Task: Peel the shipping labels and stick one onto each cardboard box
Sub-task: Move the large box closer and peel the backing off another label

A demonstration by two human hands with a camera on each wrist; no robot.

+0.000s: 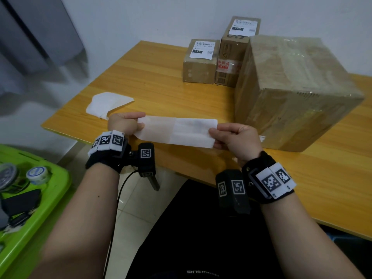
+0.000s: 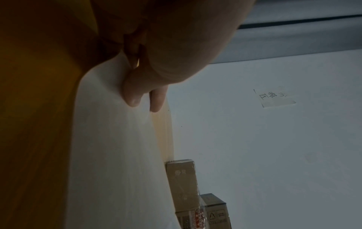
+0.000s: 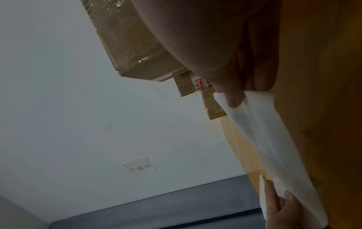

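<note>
The left hand (image 1: 124, 123) and right hand (image 1: 233, 137) pinch the label (image 1: 177, 130) ends; the big box (image 1: 291, 93) sits just beside the right hand.

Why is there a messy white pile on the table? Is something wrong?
Nothing looks broken. The crumpled white sheets near the table's left edge lie loose and untidy. The big box has no label on the sides shown, unlike the two small boxes behind it.

The wooden counter (image 1: 153, 83) carries three cardboard boxes (image 1: 293, 91) toward its far right edge and loose white backing sheets (image 1: 106, 104) near its left corner.
</note>
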